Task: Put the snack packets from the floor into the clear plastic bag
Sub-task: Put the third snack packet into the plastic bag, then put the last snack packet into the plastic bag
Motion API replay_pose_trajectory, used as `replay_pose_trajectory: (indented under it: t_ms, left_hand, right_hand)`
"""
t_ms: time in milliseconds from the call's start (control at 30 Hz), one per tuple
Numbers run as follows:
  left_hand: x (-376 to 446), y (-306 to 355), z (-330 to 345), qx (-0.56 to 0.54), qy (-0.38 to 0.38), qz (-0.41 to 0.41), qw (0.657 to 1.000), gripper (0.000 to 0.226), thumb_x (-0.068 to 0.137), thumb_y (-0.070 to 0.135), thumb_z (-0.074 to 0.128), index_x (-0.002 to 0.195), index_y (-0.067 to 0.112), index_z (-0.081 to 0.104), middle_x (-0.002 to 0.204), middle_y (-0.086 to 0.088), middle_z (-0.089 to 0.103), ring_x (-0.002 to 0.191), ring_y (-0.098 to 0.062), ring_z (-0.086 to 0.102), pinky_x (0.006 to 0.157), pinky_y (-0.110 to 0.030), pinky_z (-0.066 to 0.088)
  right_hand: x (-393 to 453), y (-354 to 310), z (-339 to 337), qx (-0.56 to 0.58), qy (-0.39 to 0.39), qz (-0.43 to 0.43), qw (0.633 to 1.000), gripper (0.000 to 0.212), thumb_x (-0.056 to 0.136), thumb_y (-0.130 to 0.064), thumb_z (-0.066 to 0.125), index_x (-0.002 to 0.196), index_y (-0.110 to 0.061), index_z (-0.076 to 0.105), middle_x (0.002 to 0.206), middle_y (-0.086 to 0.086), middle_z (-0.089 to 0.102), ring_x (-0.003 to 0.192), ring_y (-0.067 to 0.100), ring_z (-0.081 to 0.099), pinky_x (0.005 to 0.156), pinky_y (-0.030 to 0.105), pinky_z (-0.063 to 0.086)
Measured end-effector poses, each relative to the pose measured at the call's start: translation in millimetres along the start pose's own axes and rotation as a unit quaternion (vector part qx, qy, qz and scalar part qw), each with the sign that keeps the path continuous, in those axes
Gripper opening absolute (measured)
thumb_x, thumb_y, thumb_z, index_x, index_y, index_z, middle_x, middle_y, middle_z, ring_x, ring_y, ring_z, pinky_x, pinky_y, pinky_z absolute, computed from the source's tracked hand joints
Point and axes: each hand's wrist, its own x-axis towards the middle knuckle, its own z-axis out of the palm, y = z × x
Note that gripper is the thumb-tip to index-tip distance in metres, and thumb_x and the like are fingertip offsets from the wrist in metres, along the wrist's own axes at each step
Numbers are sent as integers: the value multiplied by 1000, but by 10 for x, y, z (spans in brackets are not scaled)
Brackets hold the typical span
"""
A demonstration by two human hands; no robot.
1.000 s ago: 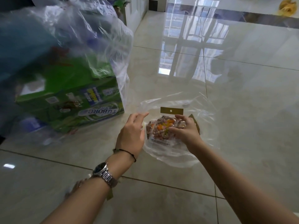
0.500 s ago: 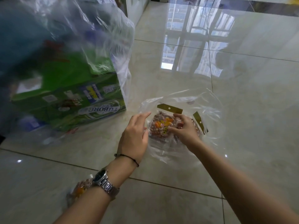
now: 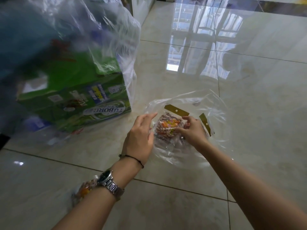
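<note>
A clear plastic bag (image 3: 214, 110) lies open on the tiled floor in front of me. Inside it are snack packets (image 3: 167, 128) of peanuts with orange labels and gold header strips. My right hand (image 3: 191, 131) reaches into the bag, its fingers pinched on the top snack packet. My left hand (image 3: 141, 138) hovers at the bag's left rim with fingers spread; whether it pinches the plastic I cannot tell. Another snack packet (image 3: 86, 188) lies on the floor below my left wrist, partly hidden by my watch.
A green Tuborg carton (image 3: 74, 103) stands on the floor at the left, wrapped in a big clear bag (image 3: 116, 39) that rises to the top of the view. Glossy tiles (image 3: 249, 80) stretch ahead and to the right.
My right hand has pushed the snack packet deeper into the bag. The view has tilted down and the loose packet under my left wrist has come into sight.
</note>
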Motion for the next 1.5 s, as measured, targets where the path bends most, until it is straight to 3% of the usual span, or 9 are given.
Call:
replay_pose_trajectory:
  t_ms: [67,133,300,433,600,900,1200,1333,1500]
  left_hand:
    - [-16,-2,-27,16,-2,9,1000,54,83,0,57,131,24,46,124,-2,53,84,-12,59,74,-19,51]
    - [-57,-14,-63,39,-6,22,999,55,82,2,58,131,24,45,129,-2,51,93,-18,62,75,-26,55]
    - [-248,-87,-223,65,-15,27,997,59,80,9,65,133,26,43,134,0,48,104,-19,61,78,-35,57]
    - [-510,-235,-372,66,-22,5,998,61,79,14,67,132,29,41,133,3,47,104,-18,60,79,-38,57]
    - [-928,-611,-640,77,-52,-41,995,66,74,27,73,132,29,42,132,2,48,108,-20,58,81,-36,55]
    - [-1569,-1259,-808,123,-182,-155,963,89,59,58,75,135,31,36,136,3,43,121,-17,41,101,-34,37]
    - [-1686,-1608,-730,150,-219,-161,951,100,58,48,78,140,35,22,147,1,28,133,-20,29,112,-36,26]
    - [-1674,-1636,-686,146,-231,-160,949,99,58,42,79,139,33,24,144,0,29,130,-21,31,110,-36,33]
    - [-1637,-1604,-688,130,-228,-178,948,95,57,37,79,137,32,28,133,-1,31,124,-19,32,95,-33,47]
  right_hand:
    - [-67,-72,-44,-44,9,-24,999,52,79,-18,70,125,-13,46,125,11,39,71,4,47,62,14,44]
    - [-158,-146,-92,-90,11,-49,995,49,81,-18,68,125,-13,46,125,11,40,69,1,44,75,17,41]
    - [-474,-322,-211,-131,-1,-110,985,47,80,-19,68,122,-15,49,120,8,45,89,13,50,90,29,45]
    - [-826,-417,-229,-124,-6,-156,980,41,80,-19,67,118,-15,51,110,1,50,94,15,54,89,33,50]
    - [-1263,-452,-46,-124,-57,-198,971,34,79,-17,68,110,-18,55,102,-1,56,86,11,56,79,30,53]
    - [-1546,-430,485,-149,-148,-206,956,36,80,-20,68,113,-24,54,100,-6,55,87,7,54,76,27,52]
    - [-1519,-348,761,-150,-182,-208,949,37,78,-18,70,112,-24,54,96,-6,55,82,9,56,71,26,51]
    - [-1521,-335,786,-148,-187,-204,949,37,78,-18,69,112,-22,54,96,-4,57,81,10,56,72,28,51]
    - [-1538,-342,725,-152,-189,-198,950,38,80,-18,68,114,-23,53,99,-5,57,84,7,56,74,22,50]
